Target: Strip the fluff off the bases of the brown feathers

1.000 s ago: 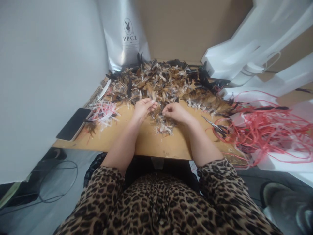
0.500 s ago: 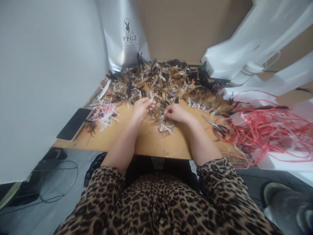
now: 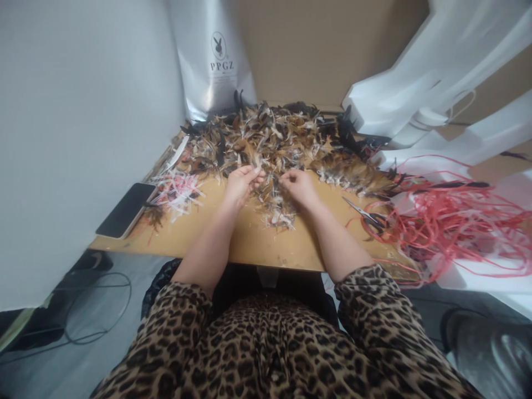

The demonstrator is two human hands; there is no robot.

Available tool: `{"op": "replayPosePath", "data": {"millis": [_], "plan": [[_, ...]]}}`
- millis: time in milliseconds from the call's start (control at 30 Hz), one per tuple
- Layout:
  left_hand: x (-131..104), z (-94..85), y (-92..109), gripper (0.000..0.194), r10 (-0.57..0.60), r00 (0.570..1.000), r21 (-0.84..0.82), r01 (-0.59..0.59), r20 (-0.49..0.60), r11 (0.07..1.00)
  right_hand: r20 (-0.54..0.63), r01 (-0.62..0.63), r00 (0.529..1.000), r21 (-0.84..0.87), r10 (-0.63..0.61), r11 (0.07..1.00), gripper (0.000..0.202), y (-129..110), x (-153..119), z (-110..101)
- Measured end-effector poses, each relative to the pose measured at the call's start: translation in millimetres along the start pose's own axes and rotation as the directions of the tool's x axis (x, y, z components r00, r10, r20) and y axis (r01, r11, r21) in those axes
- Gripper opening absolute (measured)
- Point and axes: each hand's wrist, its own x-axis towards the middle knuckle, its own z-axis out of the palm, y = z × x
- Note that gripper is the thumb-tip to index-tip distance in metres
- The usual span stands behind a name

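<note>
A broad heap of brown and black feathers (image 3: 282,130) covers the back of the wooden table. My left hand (image 3: 240,185) is closed at the heap's front edge, thumb and forefinger pinching a small tuft of brown feathers (image 3: 251,153) that points up. Just to its right, my right hand (image 3: 299,185) has its fingertips pressed together by the loose feathers. Whatever lies in that pinch is too small to make out. Between and below the hands, a small strip of feather bits (image 3: 280,219) with pale ends reaches toward me.
A phone (image 3: 127,210) lies at the left edge beside pink and white strips (image 3: 180,191). On the right are scissors (image 3: 366,213), a bundle of brown feathers (image 3: 357,174) and tangled red ribbon (image 3: 453,221). A silver bag (image 3: 216,83) stands behind.
My right hand has shifted slightly up and away from me, still pinched. My left hand stays in place with its feathers.
</note>
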Motion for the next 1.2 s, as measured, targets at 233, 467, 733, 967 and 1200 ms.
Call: {"op": "replayPosePath", "data": {"millis": [233,467,733,967,1200], "plan": [[-3,1.8,-2,0.006,-0.136,0.984,-0.042,0.141,0.117,0.989,0.171,-0.307,0.947,0.732,0.273,0.608,0.038,-18,0,-9],[-7,5.7,-4,0.01,-0.344,0.871,-0.125,0.408,0.35,0.905,0.272,-0.324,0.941,0.898,0.202,0.298,0.042,-28,-4,1],[-11,11.1,-4,0.018,-0.448,0.808,-0.214,0.549,0.382,0.808,0.257,-0.311,0.942,0.91,0.215,0.273,0.039,-27,-6,13],[-5,8.7,-4,0.014,-0.252,0.939,-0.229,0.305,0.233,0.924,0.324,-0.385,0.914,0.883,0.246,0.269,0.038,-25,-6,13],[-3,7.3,-10,0.01,-0.067,0.978,-0.051,0.079,0.199,0.996,0.333,-0.404,0.911,0.841,0.244,0.36,0.033,-30,-11,20]]}}
